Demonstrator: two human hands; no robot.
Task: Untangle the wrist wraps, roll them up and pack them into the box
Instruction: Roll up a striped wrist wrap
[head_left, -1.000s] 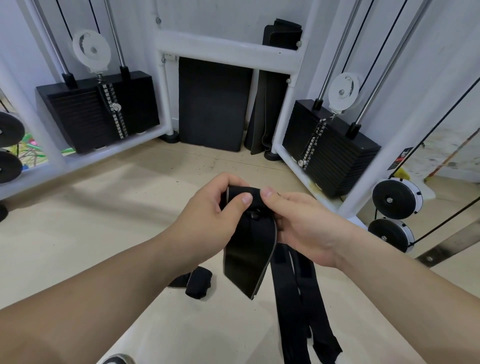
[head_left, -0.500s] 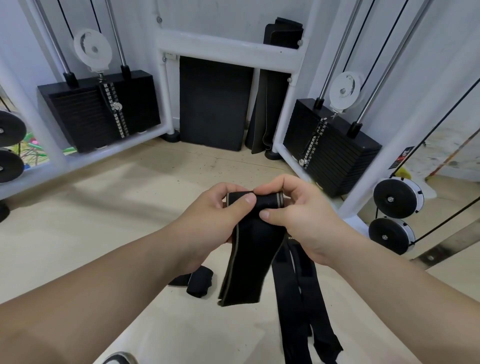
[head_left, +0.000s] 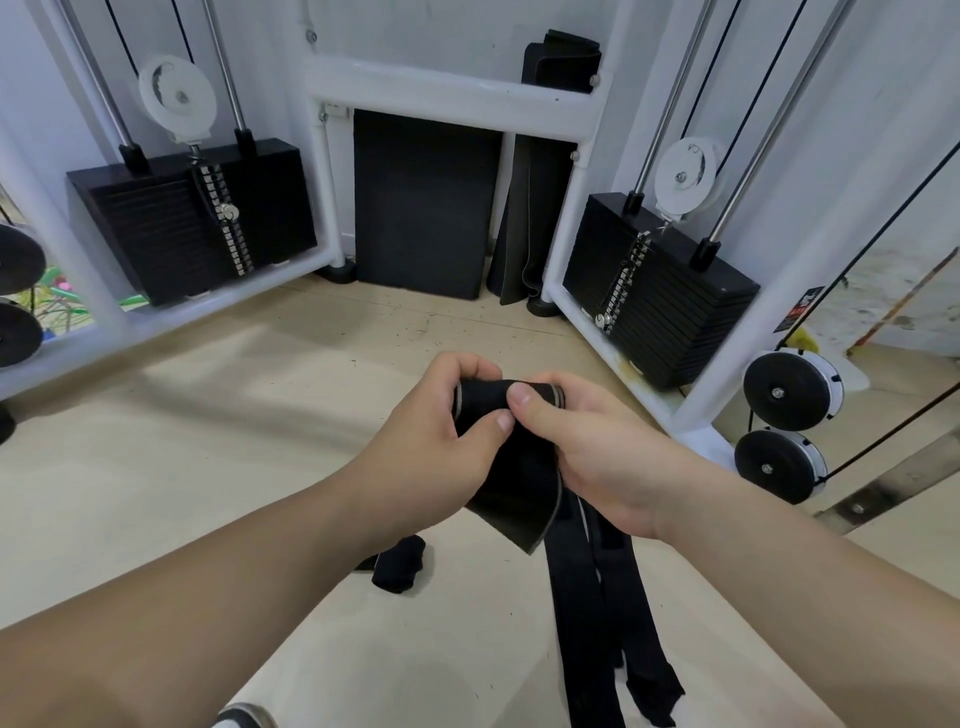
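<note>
A black wrist wrap (head_left: 511, 467) with grey edging is partly rolled at its top end, held in the air above the floor. My left hand (head_left: 441, 441) grips the left end of the roll, thumb on its front. My right hand (head_left: 587, 447) grips the right end, thumb tip pressing the roll's middle. A short free tail hangs from the roll. Long black wrap straps (head_left: 597, 613) hang below my right hand down to the floor. A rolled black wrap (head_left: 400, 564) lies on the floor beneath my left forearm. No box is in view.
A white cable machine frame (head_left: 452, 98) surrounds the area, with black weight stacks at left (head_left: 192, 223) and right (head_left: 649, 291). Black mats (head_left: 421, 202) lean on the back wall. Black pulley wheels (head_left: 789, 389) sit at right. A shoe tip (head_left: 244, 719) shows at the bottom.
The roll has grown thicker and the hanging tail has become shorter as both hands turned it. The hands have closed in toward each other on the roll.
</note>
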